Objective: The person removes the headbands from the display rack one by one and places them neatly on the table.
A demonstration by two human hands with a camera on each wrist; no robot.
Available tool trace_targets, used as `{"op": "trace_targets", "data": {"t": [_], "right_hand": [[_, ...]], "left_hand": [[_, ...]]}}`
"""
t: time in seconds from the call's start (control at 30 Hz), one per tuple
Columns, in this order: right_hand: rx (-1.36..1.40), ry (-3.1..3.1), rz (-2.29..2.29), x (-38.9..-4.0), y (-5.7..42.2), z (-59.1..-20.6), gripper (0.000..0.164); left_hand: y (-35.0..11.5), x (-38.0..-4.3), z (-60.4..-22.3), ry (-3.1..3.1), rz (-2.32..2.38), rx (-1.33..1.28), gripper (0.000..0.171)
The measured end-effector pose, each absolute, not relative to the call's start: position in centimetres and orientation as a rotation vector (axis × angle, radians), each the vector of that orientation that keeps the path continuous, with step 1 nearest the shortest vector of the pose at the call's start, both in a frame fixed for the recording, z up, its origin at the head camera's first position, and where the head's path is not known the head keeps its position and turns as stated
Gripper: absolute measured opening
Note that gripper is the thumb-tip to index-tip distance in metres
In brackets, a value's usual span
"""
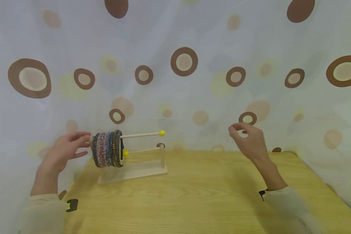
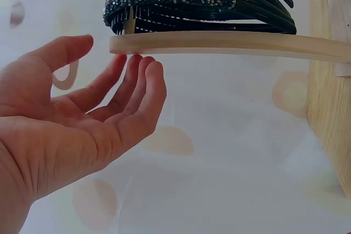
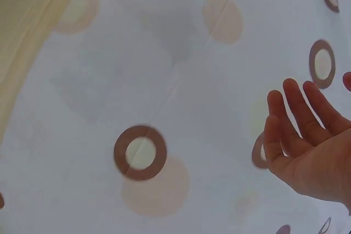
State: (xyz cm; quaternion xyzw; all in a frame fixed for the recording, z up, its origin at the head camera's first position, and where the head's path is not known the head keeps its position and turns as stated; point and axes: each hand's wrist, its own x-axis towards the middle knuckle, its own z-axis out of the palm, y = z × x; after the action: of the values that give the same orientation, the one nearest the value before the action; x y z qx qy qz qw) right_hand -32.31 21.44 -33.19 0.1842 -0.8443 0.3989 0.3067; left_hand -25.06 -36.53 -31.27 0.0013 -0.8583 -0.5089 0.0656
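Several glittery headbands (image 1: 106,149), in dark, pink, blue and bronze tones, sit side by side on a wooden display stand (image 1: 140,171) at the table's left. My left hand (image 1: 63,150) is at the stand's left end with fingers loosely bent. In the left wrist view, the fingertips of that hand (image 2: 82,108) come up to the pale wooden end piece (image 2: 230,43); whether they touch it is hard to tell. My right hand (image 1: 252,143) hovers over the table's right side, holding nothing. The right wrist view shows that hand (image 3: 312,157) with loosely spread, slightly bent fingers.
Two thin rods end in yellow balls: the upper rod (image 1: 141,135) sticks out to the right, beyond the headbands. Wood-grain table (image 1: 193,198) lies in front. Behind it hangs a pale curtain (image 1: 204,94) patterned with brown and beige circles.
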Motion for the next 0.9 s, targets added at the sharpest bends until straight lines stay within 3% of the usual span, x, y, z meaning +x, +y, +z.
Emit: {"op": "trace_targets", "data": {"t": [0.3,0.57,0.9], "right_hand": [[0.777,-2.223,1.200,-32.4,11.2,-33.9,0.025],[0.957,-2.386,1.458,-32.6,5.0,-36.6,0.021],[1.174,-2.417,1.732,-32.7,-4.3,-38.4,0.022]], "left_hand": [[-36.8,-25.5,-32.0,-2.583,-1.508,0.031,0.069],[-36.4,-26.3,-33.2,-2.550,-1.440,-0.137,0.061],[-37.1,-26.4,-33.0,-2.534,-1.375,-0.131,0.055]]}}
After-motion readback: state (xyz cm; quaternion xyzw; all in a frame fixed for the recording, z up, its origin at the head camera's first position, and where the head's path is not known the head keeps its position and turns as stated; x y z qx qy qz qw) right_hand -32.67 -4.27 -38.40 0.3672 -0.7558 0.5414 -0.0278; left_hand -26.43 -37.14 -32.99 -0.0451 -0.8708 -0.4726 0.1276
